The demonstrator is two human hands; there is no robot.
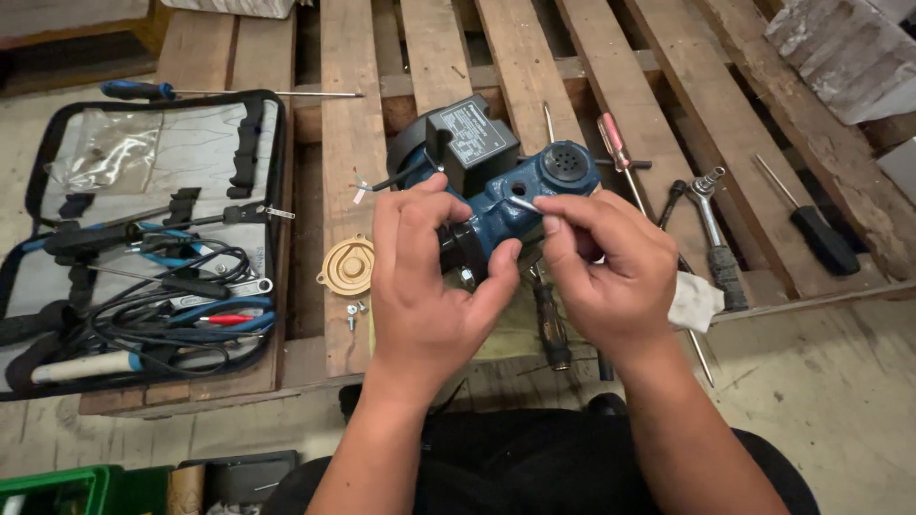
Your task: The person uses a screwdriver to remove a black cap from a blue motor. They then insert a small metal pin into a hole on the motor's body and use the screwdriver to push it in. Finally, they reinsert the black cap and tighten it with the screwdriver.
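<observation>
A blue water pump (515,195) with a black box on top rests on a wooden pallet (348,114). My left hand (425,281) grips the pump's body from the near side. My right hand (606,267) pinches a thin silver pin (524,204) between thumb and forefinger, its tip close to a hole in the pump's blue casing. A round brass cover (345,264) lies on the plank to the left, with small screws (355,312) just below it.
An open tool case (143,238) with pliers, cables and drivers lies at the left. Screwdrivers (618,143), a ratchet wrench (714,224), a black-handled driver (821,236) and a white rag (695,300) lie right of the pump. A blue-handled screwdriver (138,91) sits above the case.
</observation>
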